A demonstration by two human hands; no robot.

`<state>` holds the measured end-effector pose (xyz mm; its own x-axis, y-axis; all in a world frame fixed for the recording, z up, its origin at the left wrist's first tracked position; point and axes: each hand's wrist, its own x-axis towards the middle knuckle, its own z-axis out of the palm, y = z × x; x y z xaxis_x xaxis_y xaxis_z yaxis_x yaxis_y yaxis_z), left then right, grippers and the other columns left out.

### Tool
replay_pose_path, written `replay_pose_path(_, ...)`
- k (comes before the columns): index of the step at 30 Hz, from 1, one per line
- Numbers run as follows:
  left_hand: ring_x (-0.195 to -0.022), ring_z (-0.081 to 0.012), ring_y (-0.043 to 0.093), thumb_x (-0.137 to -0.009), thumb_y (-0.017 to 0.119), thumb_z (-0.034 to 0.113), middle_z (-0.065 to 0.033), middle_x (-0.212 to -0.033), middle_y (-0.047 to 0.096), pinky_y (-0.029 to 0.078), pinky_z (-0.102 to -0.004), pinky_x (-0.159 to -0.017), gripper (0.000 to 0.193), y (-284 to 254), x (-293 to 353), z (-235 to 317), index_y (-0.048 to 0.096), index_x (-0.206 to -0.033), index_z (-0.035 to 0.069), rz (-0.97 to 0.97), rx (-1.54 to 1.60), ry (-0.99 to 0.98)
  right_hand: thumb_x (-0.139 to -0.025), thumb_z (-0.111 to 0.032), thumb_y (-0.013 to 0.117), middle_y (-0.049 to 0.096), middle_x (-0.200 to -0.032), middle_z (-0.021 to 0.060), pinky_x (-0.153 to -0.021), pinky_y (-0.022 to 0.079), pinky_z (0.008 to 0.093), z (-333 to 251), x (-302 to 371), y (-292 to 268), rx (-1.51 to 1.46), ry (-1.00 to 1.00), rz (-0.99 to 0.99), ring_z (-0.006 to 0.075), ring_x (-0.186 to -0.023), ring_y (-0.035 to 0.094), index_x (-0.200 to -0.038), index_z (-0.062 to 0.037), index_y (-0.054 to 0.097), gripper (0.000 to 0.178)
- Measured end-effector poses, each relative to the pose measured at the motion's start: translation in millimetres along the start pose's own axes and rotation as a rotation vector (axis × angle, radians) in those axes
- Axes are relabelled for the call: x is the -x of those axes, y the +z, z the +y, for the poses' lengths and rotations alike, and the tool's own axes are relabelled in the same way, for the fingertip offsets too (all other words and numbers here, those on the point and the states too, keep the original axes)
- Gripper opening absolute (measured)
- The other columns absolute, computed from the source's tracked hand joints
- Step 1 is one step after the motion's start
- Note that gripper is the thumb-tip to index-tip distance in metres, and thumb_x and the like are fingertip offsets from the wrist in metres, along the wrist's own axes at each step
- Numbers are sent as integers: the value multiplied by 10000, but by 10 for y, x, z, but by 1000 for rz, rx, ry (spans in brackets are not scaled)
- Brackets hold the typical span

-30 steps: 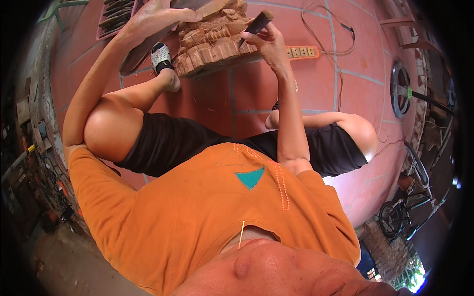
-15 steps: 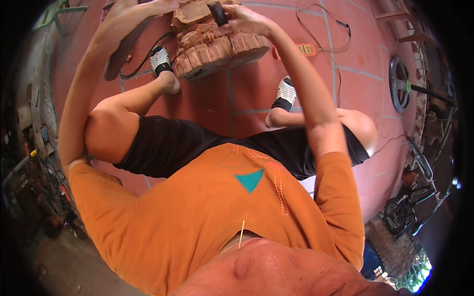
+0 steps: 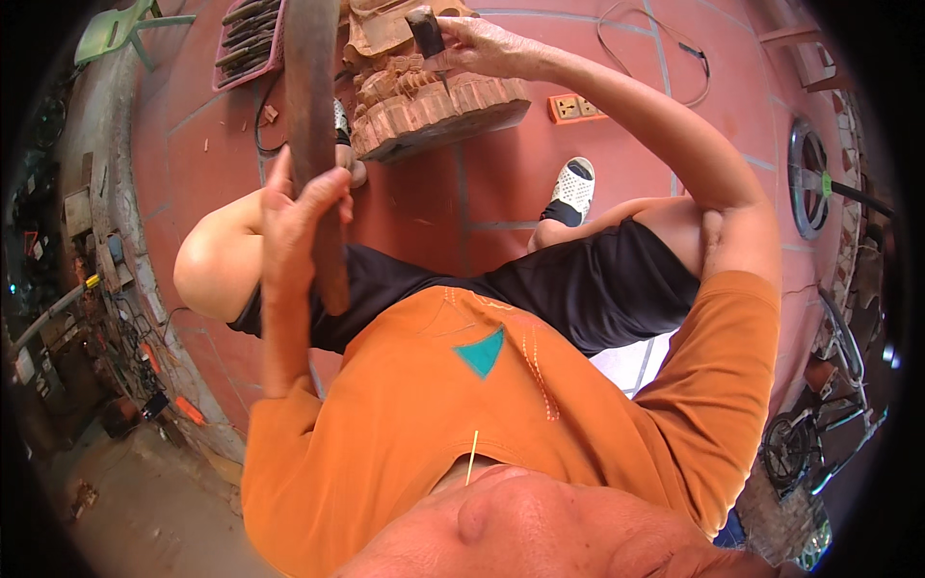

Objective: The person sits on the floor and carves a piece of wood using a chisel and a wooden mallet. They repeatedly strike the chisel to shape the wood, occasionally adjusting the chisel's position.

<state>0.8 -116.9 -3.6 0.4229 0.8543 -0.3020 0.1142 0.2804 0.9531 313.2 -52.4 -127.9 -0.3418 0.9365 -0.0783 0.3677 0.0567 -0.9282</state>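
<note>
My left hand [image 3: 301,207] grips a long, dark wooden club [image 3: 313,106], raised over my left thigh. The club's upper end runs out of the picture. At the far middle, my right hand [image 3: 487,48] is closed on a chisel [image 3: 426,34] with a dark handle. The thin chisel blade points down onto a reddish-brown wood carving [image 3: 434,111] standing on the floor in front of me. Relief shapes are cut into its upper part, and its near edge is rough and ridged. Some of my right fingers are hidden behind the handle.
A pink basket [image 3: 252,43] holding several dark-handled tools stands at the far left, near a green chair [image 3: 116,34]. Right of the carving lies an orange power strip [image 3: 575,108] with a cable. Farther right is a wheel-like ring [image 3: 807,180]. Wood chips lie on the red tiles.
My left hand has come back toward me, swinging the club upright from the far left. My right hand keeps the chisel on the carving, its elbow now farther out to the right.
</note>
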Motion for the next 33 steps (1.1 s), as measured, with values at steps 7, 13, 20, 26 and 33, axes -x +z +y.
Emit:
replay_pose_path(7, -653, -100, 608, -934, 741, 148, -23, -831, 628, 512, -236, -611, 303, 217, -43, -699, 590, -1172, 35, 53, 165, -61, -907, -216, 774, 658, -948, 64, -786, 539, 380, 474, -69, 1, 54, -286, 226, 177, -894, 636, -1197, -43, 592, 384)
replay_pose_path(13, -658, -99, 609, -925, 755, 160, -24, -840, 626, 521, -247, -618, 342, 265, -111, -839, 588, -1194, 32, 39, 145, -42, -989, -259, 720, 691, -1098, 40, -941, 578, 336, 159, 133, -47, -44, 0, 55, 145, -1055, 673, -1222, -83, 631, 305)
replay_pose_path(20, -655, -94, 601, -926, 743, 153, -17, -847, 628, 500, -234, -607, 351, 264, -38, -704, 586, -1216, 31, 25, 60, -42, -950, -258, 767, 697, -1048, 7, -954, 551, 311, 249, 174, -98, -207, -108, -4, 118, -1025, 664, -1129, -70, 670, 277)
replay_pose_path(26, -655, -74, 579, -919, 719, 117, -3, -842, 614, 479, -227, -590, 376, 28, 55, 105, 576, -1258, 38, -6, -229, -41, -941, -261, 770, 686, -1072, -7, -959, 541, 312, 320, 286, -3, -314, 44, 161, 108, -1047, 642, -1179, -97, 640, 317)
replay_pose_path(33, -742, -108, 616, -858, 734, 90, -58, -955, 650, 510, -274, -620, 510, -64, -368, 944, 574, -1336, 14, -165, -832, 270, -976, -237, 723, 678, -1094, -4, -978, 532, 312, 301, 380, 16, -438, 46, 186, 98, -1072, 630, -1201, -100, 616, 285)
